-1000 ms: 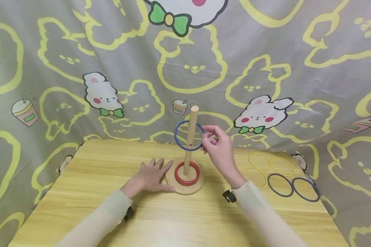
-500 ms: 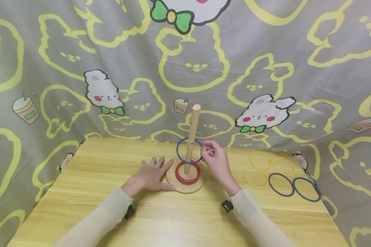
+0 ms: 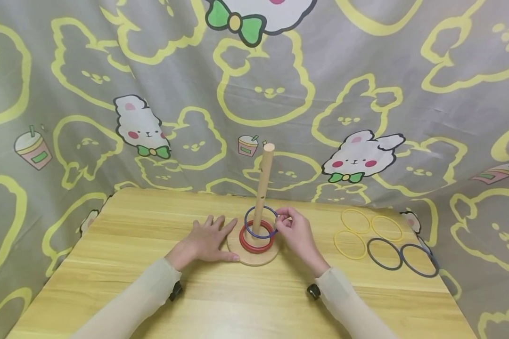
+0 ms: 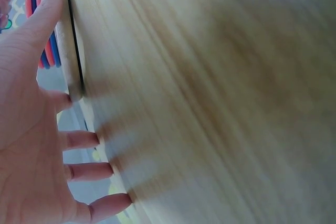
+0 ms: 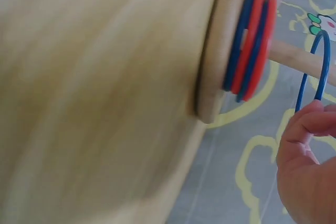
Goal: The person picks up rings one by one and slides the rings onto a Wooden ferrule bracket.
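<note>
A round wooden base [image 3: 254,260] with an upright wooden peg [image 3: 264,183] stands on the table. Red and blue rings [image 5: 258,45] lie alternately stacked around the peg on the base, a red one on top. My right hand [image 3: 296,233] pinches the right side of a blue ring [image 5: 326,59], which encircles the peg above the stack; in the right wrist view a gap separates them. With fingers spread, my left hand [image 3: 205,241] rests on the table at the base's left side, its thumb against the base.
On the table's right lie several loose rings: yellow ones, such as a yellow ring [image 3: 342,232], and two dark blue ones, including a dark blue ring [image 3: 369,253]. A patterned grey curtain [image 3: 186,80] hangs behind the table [image 3: 237,306] and along both sides.
My right hand has lowered the blue ring along the peg, from near its upper part to just above the stack. The left hand has stayed in place beside the base.
</note>
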`<state>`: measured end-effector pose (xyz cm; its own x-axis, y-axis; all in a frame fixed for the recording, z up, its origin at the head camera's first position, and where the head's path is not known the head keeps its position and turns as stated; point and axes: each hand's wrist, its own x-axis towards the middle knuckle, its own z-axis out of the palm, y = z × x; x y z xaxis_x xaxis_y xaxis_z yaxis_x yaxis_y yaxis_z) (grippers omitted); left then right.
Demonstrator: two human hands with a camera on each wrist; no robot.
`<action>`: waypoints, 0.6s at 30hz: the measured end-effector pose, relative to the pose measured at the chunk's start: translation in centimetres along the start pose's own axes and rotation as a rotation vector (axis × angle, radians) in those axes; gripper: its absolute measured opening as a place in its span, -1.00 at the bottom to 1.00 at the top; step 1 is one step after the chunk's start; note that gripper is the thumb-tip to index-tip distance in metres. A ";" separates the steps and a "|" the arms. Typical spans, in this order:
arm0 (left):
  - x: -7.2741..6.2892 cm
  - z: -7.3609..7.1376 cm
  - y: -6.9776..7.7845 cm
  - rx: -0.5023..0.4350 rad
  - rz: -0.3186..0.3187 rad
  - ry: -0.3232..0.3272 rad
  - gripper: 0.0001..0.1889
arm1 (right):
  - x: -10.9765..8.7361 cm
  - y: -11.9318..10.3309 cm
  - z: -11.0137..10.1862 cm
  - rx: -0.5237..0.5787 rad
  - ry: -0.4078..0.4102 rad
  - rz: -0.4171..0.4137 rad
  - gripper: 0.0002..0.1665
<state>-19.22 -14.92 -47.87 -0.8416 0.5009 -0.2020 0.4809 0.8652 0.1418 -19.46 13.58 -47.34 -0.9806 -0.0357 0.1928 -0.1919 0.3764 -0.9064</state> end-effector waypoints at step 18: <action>0.1 0.4 -0.5 -0.010 0.017 0.013 0.22 | -0.1 1.7 1.0 -0.122 -0.141 0.019 -0.77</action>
<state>-19.45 -15.26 -48.36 -0.8366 0.5150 -0.1866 0.4927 0.8564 0.1544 -19.76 13.31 -49.23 -0.9816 -0.1538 0.1135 -0.1753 0.4873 -0.8555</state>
